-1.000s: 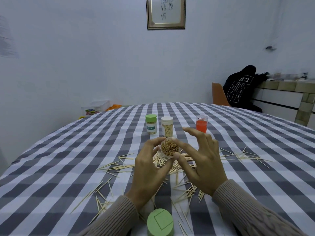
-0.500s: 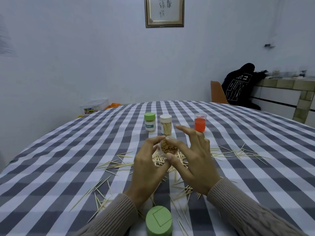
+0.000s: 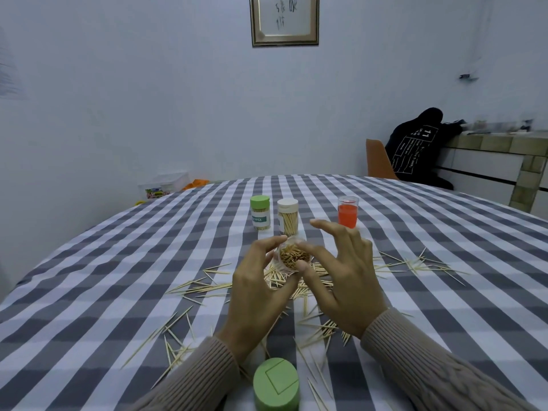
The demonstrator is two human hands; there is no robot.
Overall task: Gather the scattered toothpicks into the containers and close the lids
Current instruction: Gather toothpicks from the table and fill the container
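Both hands raised over the checked tablecloth (image 3: 124,262). Left hand (image 3: 255,295) curls around a clear open container (image 3: 292,256), thumb and forefinger closed on its wall; the mouth tilts toward the camera and shows packed toothpick ends. Right hand (image 3: 344,280) has thumb and one finger at the container's rim, remaining fingers fanned out and lifted. Whether those two pinch a toothpick or only touch the rim, cannot tell.

Loose toothpicks (image 3: 207,287) lie strewn on the cloth under and around the hands, more in a patch to the right and some toward the near edge.

Beyond the hands, three upright containers in a row: a green-lidded jar (image 3: 260,213) with a white label and a green band reading "TOOTHPICK" (first letters partly cut off by the curve), a white-lidded jar (image 3: 287,217) just beside it with toothpicks showing through, and a red-orange container (image 3: 347,211) standing apart to the right.

Green lid (image 3: 276,384) close to the near edge, a square outline on its top.

Framed sheet (image 3: 284,19) on the wall bears brush-like marks, unreadable. Dark garment (image 3: 415,146) over an orange chair shows "11" and small white print, illegible.
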